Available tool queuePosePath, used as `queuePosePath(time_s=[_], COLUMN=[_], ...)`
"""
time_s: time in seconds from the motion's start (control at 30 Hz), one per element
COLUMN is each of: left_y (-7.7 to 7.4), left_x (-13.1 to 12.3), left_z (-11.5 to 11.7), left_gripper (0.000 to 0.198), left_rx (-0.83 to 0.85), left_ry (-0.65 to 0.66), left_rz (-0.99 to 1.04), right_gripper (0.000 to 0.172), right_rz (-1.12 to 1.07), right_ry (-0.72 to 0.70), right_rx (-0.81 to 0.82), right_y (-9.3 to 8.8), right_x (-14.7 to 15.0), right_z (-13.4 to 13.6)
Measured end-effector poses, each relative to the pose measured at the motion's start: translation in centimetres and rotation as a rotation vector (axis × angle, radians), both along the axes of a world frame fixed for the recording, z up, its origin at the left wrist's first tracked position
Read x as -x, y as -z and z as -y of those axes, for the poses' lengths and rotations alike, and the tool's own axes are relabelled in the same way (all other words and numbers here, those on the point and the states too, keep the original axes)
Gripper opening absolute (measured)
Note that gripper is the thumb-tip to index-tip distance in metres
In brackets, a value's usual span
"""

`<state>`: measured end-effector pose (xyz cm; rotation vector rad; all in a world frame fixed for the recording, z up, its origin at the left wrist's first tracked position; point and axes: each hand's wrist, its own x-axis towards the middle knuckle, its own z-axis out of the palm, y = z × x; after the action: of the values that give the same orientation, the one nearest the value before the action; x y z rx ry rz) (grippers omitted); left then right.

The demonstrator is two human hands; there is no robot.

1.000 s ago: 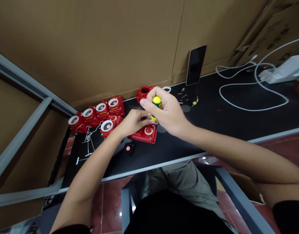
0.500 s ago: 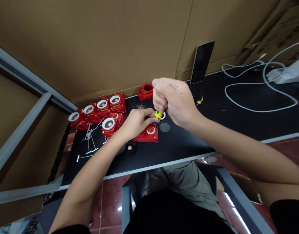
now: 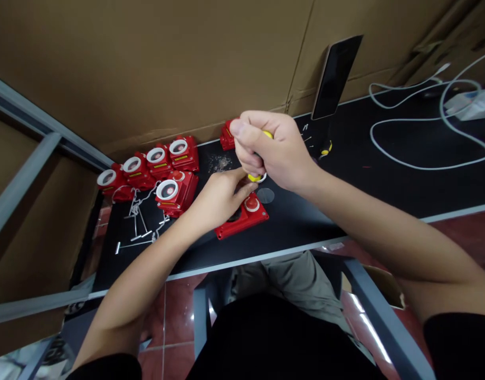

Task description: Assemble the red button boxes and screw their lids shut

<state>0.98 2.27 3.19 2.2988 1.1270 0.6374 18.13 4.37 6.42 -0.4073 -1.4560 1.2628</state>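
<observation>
My right hand [image 3: 272, 150] is a fist around a yellow-handled screwdriver [image 3: 268, 134], held upright, its lower yellow end showing below the fist. Its tip is hidden. Just under it, my left hand [image 3: 224, 195] pinches a white ring [image 3: 263, 178] between thumb and fingers, mostly covered by both hands. A red housing cover [image 3: 242, 225] with a red button [image 3: 251, 203] lies tilted below my left hand, which hides part of it. Beside the cover is a clear round disc [image 3: 266, 196] on the black table.
Several red alarm units [image 3: 159, 161] with white rings stand at left; one unit [image 3: 174, 192] sits nearer. Small metal T-bars [image 3: 135, 243] on cords lie before them. Crumbs [image 3: 219, 163] lie behind my left hand. A phone-like dark panel [image 3: 337, 76] leans on cardboard; a white cable [image 3: 420, 168] loops at right.
The view has shifted slightly. The red cover has turned and slid right relative to the units. The black square piece with a red centre no longer shows. Both hands stay together at the ring.
</observation>
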Motion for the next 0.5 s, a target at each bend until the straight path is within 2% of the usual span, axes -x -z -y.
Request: queuePosePath(time_s=[0.07,0.13,0.2,0.3,0.37,0.4,0.47,0.5], left_y=[0.5,1.2,2.0,2.7,2.8,2.6,2.2,1.9], left_x=[-0.6,-1.0,-1.2,-1.1,-0.9,-0.8,-0.7,-0.7], left_z=[1.6,2.7,3.1,2.3,1.6,1.3,1.0,0.9], left_gripper=[0.022,0.041,0.045,0.055,0.055,0.053,0.048,0.043], left_rx=[-0.055,-0.062,-0.112,-0.141,-0.127,-0.105,-0.057,-0.036], left_ry=[-0.109,-0.129,-0.157,-0.066,-0.026,-0.009,0.023,0.03], left_rz=[-0.001,-0.085,-0.168,-0.143,-0.133,-0.129,-0.111,-0.092], right_gripper=[0.068,0.069,0.066,0.064,0.065,0.059,0.064,0.064], right_rz=[0.003,0.0,0.004,-0.062,-0.091,0.001,0.148,0.257], right_ry=[0.138,0.207,0.216,0.179,0.041,-0.084,-0.359,-0.45], right_rx=[0.013,0.016,0.013,-0.021,-0.044,0.014,0.082,0.102], right_y=[0.0,0.0,0.0,0.0,-0.3,-0.7,-1.7,-2.2], right_x=[0.5,0.9,1.3,1.2,0.5,0.0,-1.4,-2.1], right_z=[0.9,1.4,1.4,0.6,-0.1,-0.4,-0.8,-0.8])
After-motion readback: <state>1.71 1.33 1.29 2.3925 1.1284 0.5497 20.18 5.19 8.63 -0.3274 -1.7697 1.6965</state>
